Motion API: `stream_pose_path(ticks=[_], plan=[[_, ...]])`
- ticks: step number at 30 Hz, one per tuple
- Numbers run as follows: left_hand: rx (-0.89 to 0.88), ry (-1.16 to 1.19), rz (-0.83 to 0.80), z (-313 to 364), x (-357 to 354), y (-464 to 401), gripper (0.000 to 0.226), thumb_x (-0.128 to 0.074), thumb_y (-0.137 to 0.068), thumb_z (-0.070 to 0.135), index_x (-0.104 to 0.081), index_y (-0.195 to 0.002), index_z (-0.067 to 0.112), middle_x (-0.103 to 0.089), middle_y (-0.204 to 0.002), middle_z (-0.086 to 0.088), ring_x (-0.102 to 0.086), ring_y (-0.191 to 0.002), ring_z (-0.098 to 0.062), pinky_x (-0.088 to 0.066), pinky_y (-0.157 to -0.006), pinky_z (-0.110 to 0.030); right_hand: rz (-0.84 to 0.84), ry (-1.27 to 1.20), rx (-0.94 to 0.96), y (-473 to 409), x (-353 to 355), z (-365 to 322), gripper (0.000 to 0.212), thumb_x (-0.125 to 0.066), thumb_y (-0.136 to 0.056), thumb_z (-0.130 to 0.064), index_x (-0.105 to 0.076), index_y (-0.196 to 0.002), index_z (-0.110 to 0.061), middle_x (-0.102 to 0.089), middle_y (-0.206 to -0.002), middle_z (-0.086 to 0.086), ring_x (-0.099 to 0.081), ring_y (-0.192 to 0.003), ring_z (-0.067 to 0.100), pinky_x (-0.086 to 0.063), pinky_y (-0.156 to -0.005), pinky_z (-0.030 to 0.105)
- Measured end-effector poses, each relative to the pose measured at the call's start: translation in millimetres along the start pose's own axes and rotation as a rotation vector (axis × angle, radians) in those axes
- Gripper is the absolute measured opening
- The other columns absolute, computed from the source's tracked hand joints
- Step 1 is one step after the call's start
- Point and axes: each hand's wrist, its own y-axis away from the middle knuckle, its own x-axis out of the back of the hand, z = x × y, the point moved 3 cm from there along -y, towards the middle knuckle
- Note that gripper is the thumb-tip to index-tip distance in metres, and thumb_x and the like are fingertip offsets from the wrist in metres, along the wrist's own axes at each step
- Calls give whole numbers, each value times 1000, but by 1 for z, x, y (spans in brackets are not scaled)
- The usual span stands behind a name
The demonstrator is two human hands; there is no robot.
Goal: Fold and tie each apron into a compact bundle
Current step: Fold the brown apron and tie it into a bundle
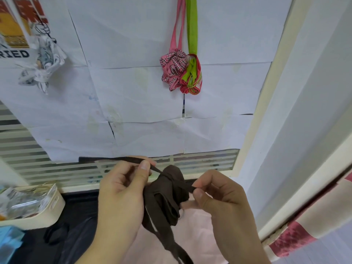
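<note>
A dark brown apron (167,199), rolled into a small bundle, hangs between my two hands in front of the window. My left hand (122,195) pinches one brown strap (114,159) that runs off to the left. My right hand (219,199) pinches the other strap end (187,184) just right of the bundle, where the straps cross over its top. A loose strap (177,250) dangles below. On the wall above hang a pink checked bundle (173,70) and a green and pink bundle (191,77) by their loops. A white printed bundle (42,63) hangs at the left.
White paper sheets (137,92) cover the window, with striped blinds (28,159) below them. A cream basket (38,210) of packets stands at the lower left on a dark surface (76,216). Pink cloth (192,231) lies under my hands. A white frame (285,111) and a red-patterned curtain (293,237) are at the right.
</note>
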Motion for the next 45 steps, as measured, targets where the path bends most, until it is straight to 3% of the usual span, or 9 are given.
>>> stream_pose_path(ticks=[6,10,14,17,24,31,38,41,45], plan=[[192,126,32,-22,12,-11,21,-66,-96,10,-79,-79,7,-58,-69,-12,-64,-52,-12,-61,-71,-41,63,21,-90,4,21,16,33,-55,-88,25,-66,-72,-2,-58,-69,19,-67,-55,36,-59,-56,36],[323,239,-70,-36,6,-2,19,-67,-85,19,-79,-79,5,-62,-75,-16,-68,-65,-20,-63,-85,-52,99,-232,-185,0,24,17,34,-51,-95,15,-70,-74,-5,-54,-70,16,-47,-51,21,-40,-39,29],[361,338,-123,-37,1,1,23,-64,-90,18,-79,-82,3,-71,-86,-21,-73,-83,-30,-62,-91,-49,24,-337,-236,-1,20,8,12,-52,-93,-1,-60,-84,0,-76,-106,20,-42,-39,20,-23,-35,17],[457,592,-206,-29,-8,5,28,-56,-95,17,-77,-82,3,-73,-94,-22,-75,-90,-33,-63,-87,-41,-63,-528,-269,-1,16,9,5,-49,-91,-6,-49,-88,-2,-70,-120,30,-51,-39,21,-32,-28,21],[550,924,-275,-26,-22,4,16,-67,-88,21,-63,-78,10,-48,-70,-2,-59,-60,-19,-61,-86,-37,-154,-808,-294,-6,-2,19,13,-57,-92,-2,-52,-81,-8,-54,-81,19,-42,-44,16,-32,-31,21],[464,666,-240,-28,-5,-22,15,-50,-92,13,-52,-77,9,-35,-64,-2,-37,-49,-13,-53,-55,-29,67,-640,-323,-6,24,28,11,-51,-84,-1,-48,-79,-10,-46,-70,14,-20,-44,9,-13,-35,21],[214,-41,-528,-40,-7,-7,35,-55,-105,15,-62,-71,11,-44,-61,-8,-46,-53,-19,-52,-69,-45,15,-295,-137,-5,22,21,19,-41,-104,8,-49,-90,-2,-42,-70,15,-21,-49,16,-26,-44,21],[141,-341,-606,-36,-16,2,31,-59,-105,24,-71,-77,24,-52,-60,-1,-55,-57,-20,-51,-66,-33,-45,0,-21,-2,5,9,35,-45,-105,6,-62,-116,-23,-43,-69,7,-32,-50,15,-30,-46,26],[57,-547,-694,-24,-21,6,25,-62,-101,30,-68,-78,37,-58,-65,3,-64,-69,-26,-56,-72,-39,-149,366,154,6,-11,-4,74,-49,-104,-1,-41,-143,-64,-52,-71,-3,-50,-59,8,-46,-61,15]])
